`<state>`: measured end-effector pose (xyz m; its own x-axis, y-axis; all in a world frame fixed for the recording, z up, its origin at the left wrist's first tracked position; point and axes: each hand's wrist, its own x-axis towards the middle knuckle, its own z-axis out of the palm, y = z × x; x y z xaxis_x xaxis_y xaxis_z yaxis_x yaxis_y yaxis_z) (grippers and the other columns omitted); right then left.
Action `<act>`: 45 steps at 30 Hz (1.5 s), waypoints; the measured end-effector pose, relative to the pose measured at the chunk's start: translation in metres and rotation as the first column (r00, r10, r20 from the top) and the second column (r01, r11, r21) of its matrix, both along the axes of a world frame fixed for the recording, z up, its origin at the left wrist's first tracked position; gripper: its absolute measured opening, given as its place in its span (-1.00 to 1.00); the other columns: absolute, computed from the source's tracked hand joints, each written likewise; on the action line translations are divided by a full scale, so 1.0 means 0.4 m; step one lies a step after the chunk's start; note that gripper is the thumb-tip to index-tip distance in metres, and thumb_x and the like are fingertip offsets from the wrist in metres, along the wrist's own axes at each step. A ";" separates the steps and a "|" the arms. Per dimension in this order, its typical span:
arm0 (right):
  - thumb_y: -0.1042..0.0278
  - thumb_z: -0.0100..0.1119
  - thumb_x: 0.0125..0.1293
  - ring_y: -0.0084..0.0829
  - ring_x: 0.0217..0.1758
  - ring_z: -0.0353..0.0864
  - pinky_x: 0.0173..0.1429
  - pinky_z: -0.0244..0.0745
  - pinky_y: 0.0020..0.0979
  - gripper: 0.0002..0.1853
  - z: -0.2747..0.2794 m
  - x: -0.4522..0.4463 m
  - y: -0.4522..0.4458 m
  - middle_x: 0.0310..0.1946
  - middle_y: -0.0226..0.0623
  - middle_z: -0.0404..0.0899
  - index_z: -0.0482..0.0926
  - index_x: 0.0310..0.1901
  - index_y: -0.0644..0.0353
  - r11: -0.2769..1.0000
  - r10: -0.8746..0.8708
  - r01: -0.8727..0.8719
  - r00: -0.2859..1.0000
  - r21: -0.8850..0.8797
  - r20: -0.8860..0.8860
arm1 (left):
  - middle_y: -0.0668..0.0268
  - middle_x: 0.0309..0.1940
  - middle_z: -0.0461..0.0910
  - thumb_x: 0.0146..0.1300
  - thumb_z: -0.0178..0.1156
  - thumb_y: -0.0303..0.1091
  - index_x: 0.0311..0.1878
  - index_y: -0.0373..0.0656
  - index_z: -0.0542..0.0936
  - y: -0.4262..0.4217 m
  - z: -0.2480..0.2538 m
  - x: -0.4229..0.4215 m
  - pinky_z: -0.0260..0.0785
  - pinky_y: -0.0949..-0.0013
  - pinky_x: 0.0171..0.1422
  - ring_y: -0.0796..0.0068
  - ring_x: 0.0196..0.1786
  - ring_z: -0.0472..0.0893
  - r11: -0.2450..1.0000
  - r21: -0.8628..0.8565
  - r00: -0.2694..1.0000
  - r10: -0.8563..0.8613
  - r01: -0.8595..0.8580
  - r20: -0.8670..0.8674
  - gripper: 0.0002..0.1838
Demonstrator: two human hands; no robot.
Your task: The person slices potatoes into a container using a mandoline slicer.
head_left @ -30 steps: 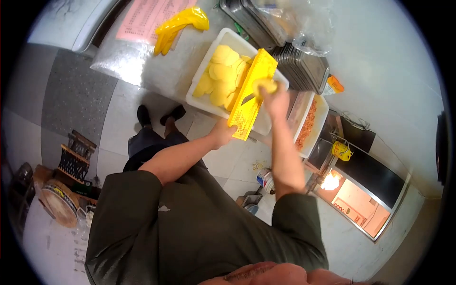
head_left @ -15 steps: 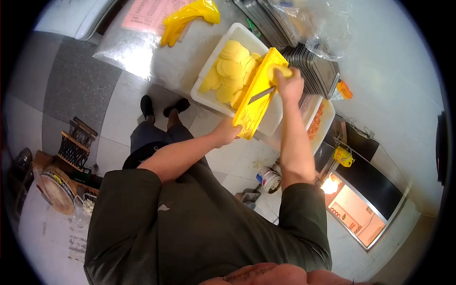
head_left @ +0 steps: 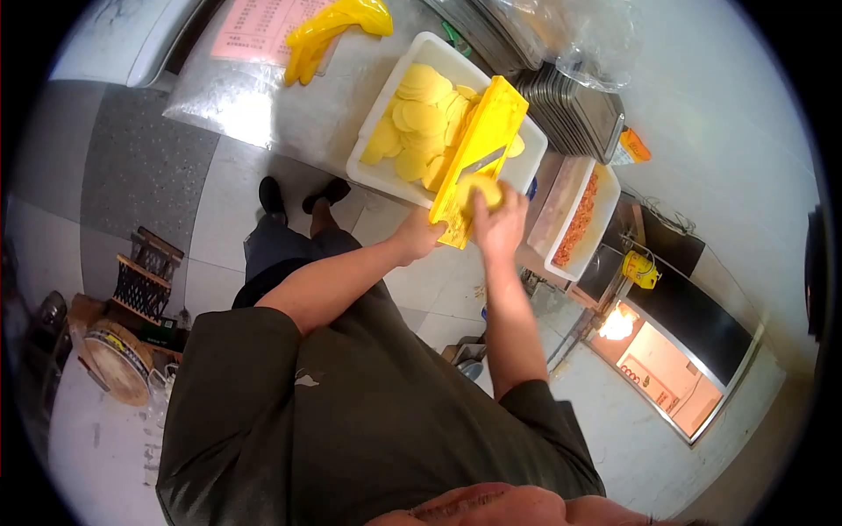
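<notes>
My left hand (head_left: 419, 238) grips the near end of a yellow mandoline slicer (head_left: 498, 112), which slants across a white plastic tub (head_left: 529, 168). Pressed to the slicer's face, below its metal blade (head_left: 482, 163), is a peeled yellow potato (head_left: 479, 192) held in the fingers of my right hand (head_left: 503, 223). Many thin round potato slices (head_left: 424, 121) are heaped in the tub, left of the slicer. One more slice (head_left: 516, 145) shows on the slicer's right side.
Yellow rubber gloves (head_left: 340, 28) and a pink printed sheet (head_left: 254, 33) lie on the metal table (head_left: 228, 98). Stacked dark metal trays (head_left: 574, 114) stand beyond the tub. At right are a container of reddish chopped food (head_left: 579, 219) and a bright flame (head_left: 618, 323).
My right hand has slid the potato down the slicer, from above the blade to below it, toward me. My left hand keeps its grip on the slicer's end.
</notes>
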<state>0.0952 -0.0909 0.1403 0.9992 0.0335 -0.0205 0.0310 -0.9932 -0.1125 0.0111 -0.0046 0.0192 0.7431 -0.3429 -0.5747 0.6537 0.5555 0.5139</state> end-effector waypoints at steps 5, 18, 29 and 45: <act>-0.12 0.29 0.21 0.08 0.12 0.59 0.18 0.52 -0.07 -0.41 -0.045 0.347 0.014 0.09 0.07 0.51 0.58 0.17 0.09 0.999 0.002 -0.002 1.000 -0.036 0.008 | 0.02 -0.09 0.67 0.38 0.13 -0.39 0.05 -0.47 0.53 -0.030 -0.049 0.005 0.57 0.26 -0.15 0.29 -0.18 0.71 0.992 0.129 0.999 0.012 -0.017 0.043 -0.68; -0.05 0.36 0.17 0.04 0.10 0.59 0.18 0.52 -0.12 -0.41 0.012 -0.068 0.021 0.08 0.02 0.51 0.59 0.15 0.15 0.994 -0.091 0.094 0.994 0.047 -0.055 | 0.15 0.06 0.60 0.42 0.11 -0.41 0.18 -0.35 0.45 -0.009 -0.014 0.003 0.61 0.27 0.07 0.36 0.02 0.67 1.000 -0.007 0.999 0.021 -0.021 -0.029 -0.67; -0.11 0.35 0.17 0.06 0.16 0.56 0.22 0.49 -0.09 -0.40 -0.050 0.348 0.010 0.12 0.09 0.50 0.59 0.17 0.06 1.000 -0.017 0.017 1.000 -0.021 0.010 | 0.02 -0.13 0.67 0.36 0.15 -0.37 0.07 -0.47 0.48 -0.066 -0.079 0.002 0.54 0.26 -0.18 0.28 -0.19 0.71 0.989 0.091 0.993 0.115 -0.118 0.041 -0.65; -0.09 0.27 0.22 0.11 0.14 0.56 0.21 0.50 -0.05 -0.42 -0.054 0.257 0.013 0.14 0.11 0.46 0.56 0.21 0.05 0.999 -0.044 0.044 0.999 -0.019 0.008 | -0.02 -0.19 0.66 0.36 0.20 -0.30 0.01 -0.44 0.46 -0.060 -0.062 -0.026 0.53 0.19 -0.15 0.22 -0.24 0.71 0.976 0.202 0.996 0.079 -0.088 0.049 -0.64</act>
